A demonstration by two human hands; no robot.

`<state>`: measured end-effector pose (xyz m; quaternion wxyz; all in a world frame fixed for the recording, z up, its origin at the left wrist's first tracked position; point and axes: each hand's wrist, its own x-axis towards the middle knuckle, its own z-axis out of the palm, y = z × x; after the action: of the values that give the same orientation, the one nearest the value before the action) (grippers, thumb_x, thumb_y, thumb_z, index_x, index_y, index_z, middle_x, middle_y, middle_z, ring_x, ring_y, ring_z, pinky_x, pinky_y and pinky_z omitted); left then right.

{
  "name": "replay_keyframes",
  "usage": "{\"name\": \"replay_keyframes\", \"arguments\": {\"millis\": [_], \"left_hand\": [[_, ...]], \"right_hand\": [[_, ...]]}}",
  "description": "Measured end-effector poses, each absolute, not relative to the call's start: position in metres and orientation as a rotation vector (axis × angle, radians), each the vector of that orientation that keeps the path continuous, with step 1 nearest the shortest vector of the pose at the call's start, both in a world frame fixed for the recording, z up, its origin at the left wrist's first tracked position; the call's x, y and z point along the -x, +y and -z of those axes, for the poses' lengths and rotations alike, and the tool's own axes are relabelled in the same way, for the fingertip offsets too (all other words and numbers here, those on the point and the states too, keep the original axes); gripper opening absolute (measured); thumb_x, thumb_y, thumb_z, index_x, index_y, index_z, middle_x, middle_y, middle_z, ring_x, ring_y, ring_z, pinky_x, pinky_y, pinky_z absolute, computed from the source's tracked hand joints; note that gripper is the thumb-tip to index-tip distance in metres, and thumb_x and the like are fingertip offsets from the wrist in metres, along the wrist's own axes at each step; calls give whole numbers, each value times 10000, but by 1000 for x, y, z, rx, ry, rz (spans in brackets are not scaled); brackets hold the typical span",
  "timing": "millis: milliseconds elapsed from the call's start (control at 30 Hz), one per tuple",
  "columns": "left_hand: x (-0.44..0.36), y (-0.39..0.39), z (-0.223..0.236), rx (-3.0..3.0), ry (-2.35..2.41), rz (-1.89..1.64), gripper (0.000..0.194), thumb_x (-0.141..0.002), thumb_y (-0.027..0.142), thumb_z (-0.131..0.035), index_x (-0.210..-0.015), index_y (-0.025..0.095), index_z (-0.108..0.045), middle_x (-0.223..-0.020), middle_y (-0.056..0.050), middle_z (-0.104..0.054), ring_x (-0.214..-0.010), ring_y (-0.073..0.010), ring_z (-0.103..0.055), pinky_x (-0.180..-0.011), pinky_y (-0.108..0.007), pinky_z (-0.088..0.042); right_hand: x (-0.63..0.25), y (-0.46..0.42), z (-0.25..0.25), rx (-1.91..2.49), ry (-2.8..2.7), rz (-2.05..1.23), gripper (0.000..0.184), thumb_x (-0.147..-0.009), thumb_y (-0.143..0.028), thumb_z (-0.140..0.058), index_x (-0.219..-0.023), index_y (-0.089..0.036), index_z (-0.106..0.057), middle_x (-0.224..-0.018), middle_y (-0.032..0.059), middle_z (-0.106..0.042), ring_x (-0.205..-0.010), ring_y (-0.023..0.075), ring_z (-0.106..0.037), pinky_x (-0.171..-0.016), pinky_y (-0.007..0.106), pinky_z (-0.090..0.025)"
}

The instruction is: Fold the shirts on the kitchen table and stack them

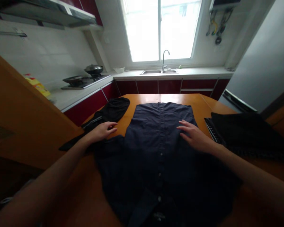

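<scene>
A dark navy button-up shirt lies spread on the wooden table, its collar toward me and its hem at the far side. Small pale buttons run down its middle. My right hand is over the right part of the shirt, fingers spread, holding nothing; whether it touches the cloth I cannot tell. To the left, my left hand hovers by the shirt's left sleeve, fingers slightly bent and apart with nothing in them. Just beyond that hand is a crumpled black garment.
The orange-brown wooden table fills the foreground. Folded black cloth lies at its right side. Behind are a counter with a sink, a stove with pans, and a window. A grey fridge stands at right.
</scene>
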<state>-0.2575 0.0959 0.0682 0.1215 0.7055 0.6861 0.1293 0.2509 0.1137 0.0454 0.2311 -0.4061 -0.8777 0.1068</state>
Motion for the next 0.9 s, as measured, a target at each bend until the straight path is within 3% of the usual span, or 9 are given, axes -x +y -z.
{"name": "replay_keyframes", "arguments": {"millis": [167,267,367,567,700,800,900], "left_hand": [[279,16,-46,-2045,2263,-174,764,-770,664,-483,-1260,112,-679,-1290,-170,-666,-1201,-336,-608,-1075,-396,-428],[277,-12,-31,-1988,2428,-111,708,-833,612,-441,-1286,114,-662,-1266,-185,-658,-1164,-341,-611,-1047,-419,-435],[264,-31,-27,-1963,2587,-107,682,-874,601,-410,-1306,130,-650,-1257,-199,-628,-1151,-375,-589,-1000,-454,-449],[240,-47,-35,-1882,2635,-165,685,-933,612,-338,-1365,134,-572,-1140,-200,-641,-1019,-373,-647,-895,-454,-493],[239,-44,-30,-1856,2619,-108,697,-935,602,-361,-1402,112,-531,-1152,-221,-649,-1040,-385,-654,-906,-469,-494],[233,-39,-26,-1872,2549,-282,627,-906,511,-465,-1379,108,-549,-1156,-194,-656,-1037,-337,-660,-920,-415,-500],[224,-37,-26,-1852,2377,-521,550,-852,391,-523,-1336,136,-577,-1017,-106,-679,-925,-262,-675,-852,-340,-526]], "right_hand": [[-302,14,-36,1208,-2286,-250,325,-959,-356,-516,-1209,-255,-699,-1451,88,-557,-1339,286,-522,-1149,514,-405],[-341,-18,-15,1375,-2123,-213,343,-937,-421,-515,-1159,-248,-711,-1383,102,-602,-1263,299,-573,-1098,512,-455],[-378,-34,11,1593,-1862,-47,401,-875,-467,-492,-1073,-199,-716,-1230,149,-671,-1150,342,-619,-1039,552,-481],[-404,-41,42,1846,-1659,-10,572,-851,-563,-464,-1166,-127,-659,-1168,198,-682,-1061,364,-647,-937,526,-527],[-403,-30,46,1908,-1665,15,606,-854,-590,-458,-1194,-123,-640,-1092,199,-693,-989,365,-659,-889,529,-527],[-404,-22,46,1926,-1668,-27,553,-810,-579,-513,-1119,-143,-655,-1021,181,-693,-917,345,-671,-827,494,-539],[-402,-20,44,1945,-1681,-91,471,-775,-549,-540,-1025,-169,-660,-957,154,-699,-857,328,-678,-779,461,-542]]}}
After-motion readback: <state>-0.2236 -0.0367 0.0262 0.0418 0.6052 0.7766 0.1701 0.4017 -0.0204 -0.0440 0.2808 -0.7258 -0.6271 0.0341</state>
